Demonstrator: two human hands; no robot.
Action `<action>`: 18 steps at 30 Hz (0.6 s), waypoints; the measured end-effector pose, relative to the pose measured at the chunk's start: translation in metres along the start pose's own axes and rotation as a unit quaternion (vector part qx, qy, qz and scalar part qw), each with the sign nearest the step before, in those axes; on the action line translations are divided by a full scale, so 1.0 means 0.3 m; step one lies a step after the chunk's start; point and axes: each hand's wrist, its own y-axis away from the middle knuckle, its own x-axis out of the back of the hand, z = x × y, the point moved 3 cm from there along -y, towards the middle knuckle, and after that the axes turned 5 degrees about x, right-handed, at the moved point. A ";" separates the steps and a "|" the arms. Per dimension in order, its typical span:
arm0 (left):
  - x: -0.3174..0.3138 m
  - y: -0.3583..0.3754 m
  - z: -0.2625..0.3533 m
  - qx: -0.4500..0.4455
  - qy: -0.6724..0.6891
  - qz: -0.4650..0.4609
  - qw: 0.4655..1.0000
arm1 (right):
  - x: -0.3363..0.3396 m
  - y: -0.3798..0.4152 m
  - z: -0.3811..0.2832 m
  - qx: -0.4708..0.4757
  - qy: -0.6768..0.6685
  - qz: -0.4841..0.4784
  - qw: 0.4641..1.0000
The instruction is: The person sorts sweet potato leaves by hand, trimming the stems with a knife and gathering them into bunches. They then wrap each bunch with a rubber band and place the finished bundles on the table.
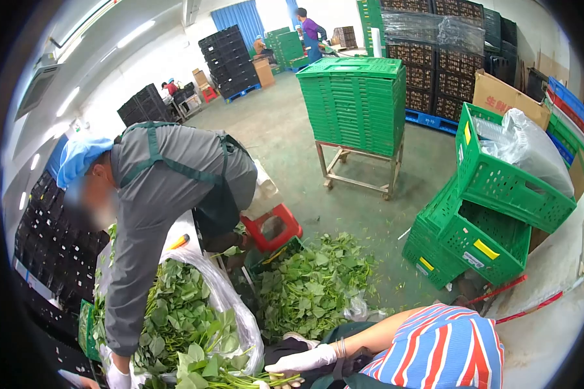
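Observation:
My right hand (308,360), in a white glove with bangles at the wrist, is closed around a bunch of leafy green stems (204,368) at the bottom edge. The leaves point left, over the pile of greens (169,311) in a container lined with clear plastic (243,318). A small piece of white glove below the stems seems to be my left hand (261,384); its fingers are mostly cut off by the frame. A co-worker's gloved hand (118,375) reaches into the greens at the left. An orange-and-black tool (179,242) lies behind the pile.
A co-worker (175,175) bends over the greens from the left. More greens (318,279) lie heaped on the floor beside a red stool (274,228). Green crates (480,240) stand stacked at the right; another green stack (353,104) rests on a metal stand (360,167).

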 end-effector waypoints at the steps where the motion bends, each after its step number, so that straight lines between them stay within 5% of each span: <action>1: -0.002 0.004 0.008 -0.004 -0.028 -0.003 1.000 | -0.019 0.008 -0.025 0.004 -0.012 0.009 1.000; 8: -0.012 0.011 0.002 0.021 -0.080 -0.016 0.996 | 0.031 -0.028 0.035 0.099 0.051 -0.078 0.991; 14: -0.035 0.023 0.037 0.028 -0.058 0.030 0.997 | 0.124 -0.032 0.008 0.170 0.074 0.110 0.976; 18: -0.034 0.017 0.038 0.040 -0.066 0.046 0.996 | 0.293 -0.057 -0.009 0.228 -0.366 0.187 0.883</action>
